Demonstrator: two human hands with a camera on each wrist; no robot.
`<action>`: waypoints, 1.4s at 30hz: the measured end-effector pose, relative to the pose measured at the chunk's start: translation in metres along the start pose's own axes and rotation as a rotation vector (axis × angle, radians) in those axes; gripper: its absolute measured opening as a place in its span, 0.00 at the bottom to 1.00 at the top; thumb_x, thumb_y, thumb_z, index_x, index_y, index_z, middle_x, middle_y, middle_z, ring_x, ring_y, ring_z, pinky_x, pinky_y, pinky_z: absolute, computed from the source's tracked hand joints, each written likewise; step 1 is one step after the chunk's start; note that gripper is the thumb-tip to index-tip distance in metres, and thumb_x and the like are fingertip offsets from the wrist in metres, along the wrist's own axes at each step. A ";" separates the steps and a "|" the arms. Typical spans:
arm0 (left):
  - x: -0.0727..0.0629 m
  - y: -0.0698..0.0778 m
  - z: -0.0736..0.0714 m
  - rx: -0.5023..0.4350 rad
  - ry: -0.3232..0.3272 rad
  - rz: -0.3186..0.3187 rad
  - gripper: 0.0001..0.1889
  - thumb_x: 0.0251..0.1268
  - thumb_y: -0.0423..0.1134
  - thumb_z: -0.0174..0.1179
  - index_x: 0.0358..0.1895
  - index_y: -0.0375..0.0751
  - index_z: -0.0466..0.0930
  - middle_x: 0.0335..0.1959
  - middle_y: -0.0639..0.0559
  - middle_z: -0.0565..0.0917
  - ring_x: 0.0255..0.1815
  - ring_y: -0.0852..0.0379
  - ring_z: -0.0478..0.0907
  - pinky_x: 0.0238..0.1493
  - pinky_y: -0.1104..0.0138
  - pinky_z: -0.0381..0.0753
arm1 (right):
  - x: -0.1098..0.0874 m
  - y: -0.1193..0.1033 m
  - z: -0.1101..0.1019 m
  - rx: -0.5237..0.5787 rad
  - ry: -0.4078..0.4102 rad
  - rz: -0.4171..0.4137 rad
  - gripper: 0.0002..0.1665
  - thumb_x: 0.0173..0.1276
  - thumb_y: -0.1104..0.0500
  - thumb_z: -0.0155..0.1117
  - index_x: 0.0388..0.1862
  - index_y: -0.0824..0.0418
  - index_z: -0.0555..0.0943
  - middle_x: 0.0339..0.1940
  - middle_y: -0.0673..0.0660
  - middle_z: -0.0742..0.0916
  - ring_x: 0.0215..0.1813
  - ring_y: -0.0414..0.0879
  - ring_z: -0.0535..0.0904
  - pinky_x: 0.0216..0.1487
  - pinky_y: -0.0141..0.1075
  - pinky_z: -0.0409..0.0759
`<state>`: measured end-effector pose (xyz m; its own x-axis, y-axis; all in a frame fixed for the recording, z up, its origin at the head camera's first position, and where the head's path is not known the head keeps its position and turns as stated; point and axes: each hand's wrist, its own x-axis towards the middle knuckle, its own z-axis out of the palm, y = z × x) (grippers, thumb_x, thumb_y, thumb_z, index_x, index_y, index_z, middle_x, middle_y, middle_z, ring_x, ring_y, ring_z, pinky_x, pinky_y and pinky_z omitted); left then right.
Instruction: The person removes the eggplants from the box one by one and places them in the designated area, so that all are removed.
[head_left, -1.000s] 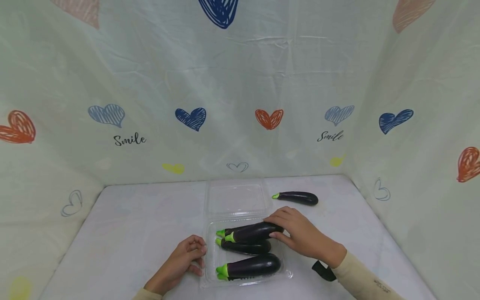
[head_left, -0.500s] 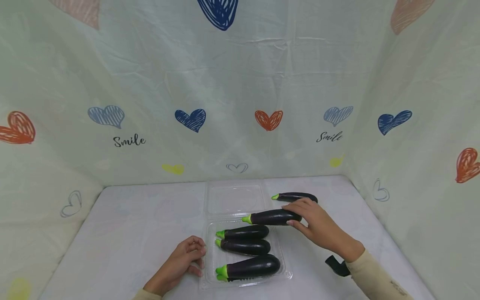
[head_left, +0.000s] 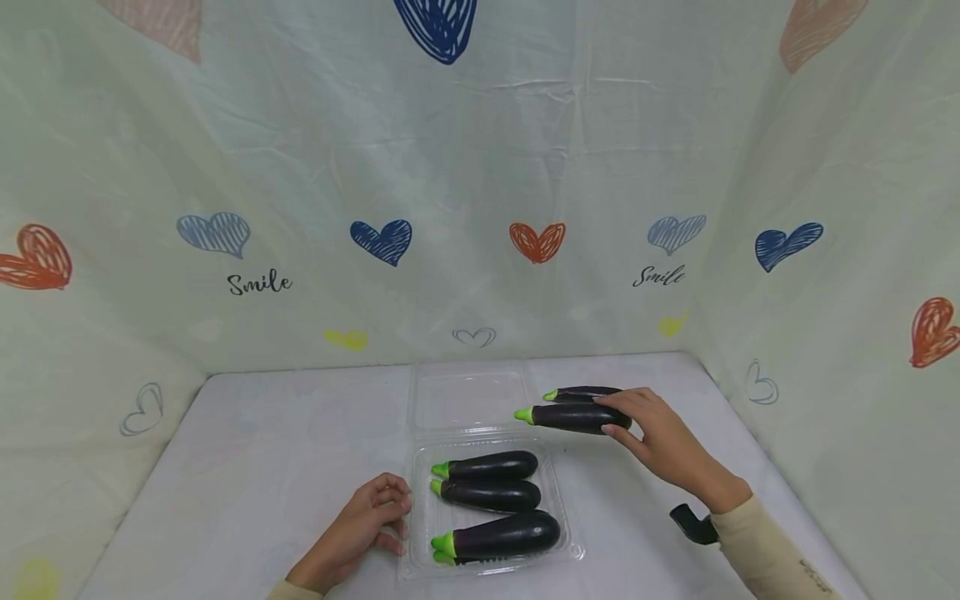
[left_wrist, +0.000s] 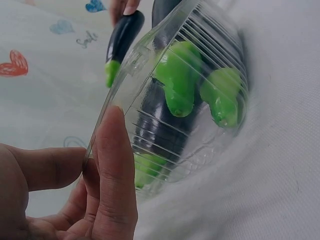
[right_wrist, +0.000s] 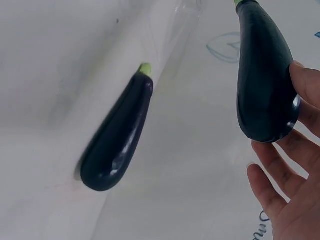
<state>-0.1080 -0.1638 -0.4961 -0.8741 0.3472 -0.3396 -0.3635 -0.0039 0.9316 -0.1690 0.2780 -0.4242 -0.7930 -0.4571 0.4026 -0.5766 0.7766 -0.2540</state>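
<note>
White table [head_left: 262, 467] bearing a clear plastic box [head_left: 568, 523], its lid [head_left: 468, 402] open. Left hand [head_left: 367, 521] pinches the rim [head_left: 408, 562]; right hand [head_left: 660, 437] grips a raised eggplant [head_left: 566, 417] near another eggplant [head_left: 581, 392] on the table. Three eggplants [head_left: 487, 496] show inside, plus an extra green stem [head_left: 444, 558] beneath the nearest. One second earlier, the gripped eggplant was above the box; it now hangs farther right.

1. Hanging behind and beside the white tabletop [head_left: 262, 467] as a pale, creased curtain [head_left: 465, 150].
2. Dotting it as blue hearts [head_left: 381, 242], red hearts [head_left: 537, 242], yellow hearts [head_left: 348, 339].
3. Reading "Smile" twice in black lettering [head_left: 259, 283].
</note>
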 end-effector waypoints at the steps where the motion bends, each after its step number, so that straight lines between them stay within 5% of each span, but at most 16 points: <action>1: 0.000 0.000 0.000 -0.001 0.000 0.000 0.08 0.79 0.32 0.56 0.53 0.35 0.69 0.35 0.54 0.77 0.31 0.57 0.78 0.28 0.66 0.87 | 0.000 0.002 0.000 0.002 -0.003 0.013 0.25 0.68 0.61 0.77 0.63 0.61 0.84 0.56 0.57 0.88 0.59 0.54 0.81 0.52 0.53 0.85; 42: -0.001 0.000 0.001 -0.012 0.001 0.008 0.08 0.79 0.32 0.56 0.53 0.35 0.69 0.34 0.53 0.76 0.31 0.57 0.78 0.28 0.66 0.87 | -0.020 0.075 0.029 0.068 -0.080 0.214 0.24 0.71 0.64 0.73 0.64 0.68 0.82 0.58 0.66 0.87 0.61 0.63 0.79 0.62 0.62 0.79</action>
<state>-0.1065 -0.1633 -0.4958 -0.8773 0.3465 -0.3322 -0.3602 -0.0177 0.9327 -0.2021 0.3326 -0.4770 -0.9103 -0.3197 0.2630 -0.4030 0.8297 -0.3862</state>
